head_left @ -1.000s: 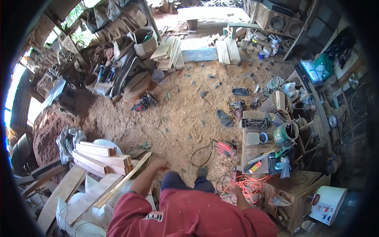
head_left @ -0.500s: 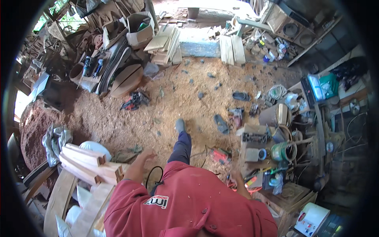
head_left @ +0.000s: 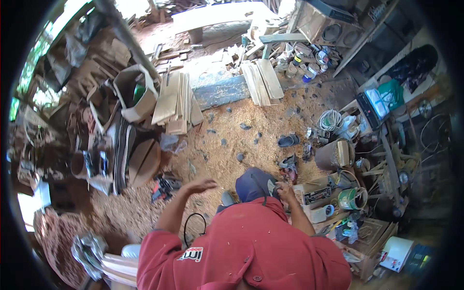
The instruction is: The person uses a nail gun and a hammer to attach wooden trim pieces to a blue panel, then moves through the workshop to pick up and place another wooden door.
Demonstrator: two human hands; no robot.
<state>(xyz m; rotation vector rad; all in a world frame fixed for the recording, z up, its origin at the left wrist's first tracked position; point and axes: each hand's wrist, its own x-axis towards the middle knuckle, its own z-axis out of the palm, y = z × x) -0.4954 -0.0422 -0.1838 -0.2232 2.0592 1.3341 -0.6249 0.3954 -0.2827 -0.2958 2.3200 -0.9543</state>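
Observation:
My left hand [head_left: 202,185] reaches forward over the sawdust, fingers stretched out, holding nothing. Close to its left, a red and black power tool [head_left: 163,187] lies on the ground. My right hand [head_left: 286,191] is beside my raised knee [head_left: 252,184] in dark blue trousers. Its fingers are curled in at the knee's right side; what they hold, if anything, is too small to make out. Just beyond that hand lies a reddish tool [head_left: 289,173] with a dark shoe by it. Another dark sandal [head_left: 288,140] lies farther off.
Wooden planks [head_left: 173,104] lean ahead on the left, more boards [head_left: 261,82] near a doorway sill [head_left: 220,92]. A round wooden slab [head_left: 145,162] stands on the left. At right are a brown bucket [head_left: 333,154], a green-white bucket [head_left: 352,198] and a wooden box [head_left: 372,232]. Small stones dot the sawdust.
The view has shifted forward and turned. My knee has risen into view. My left hand has stretched forward, away from the stacked boards; my right hand has moved up beside the knee.

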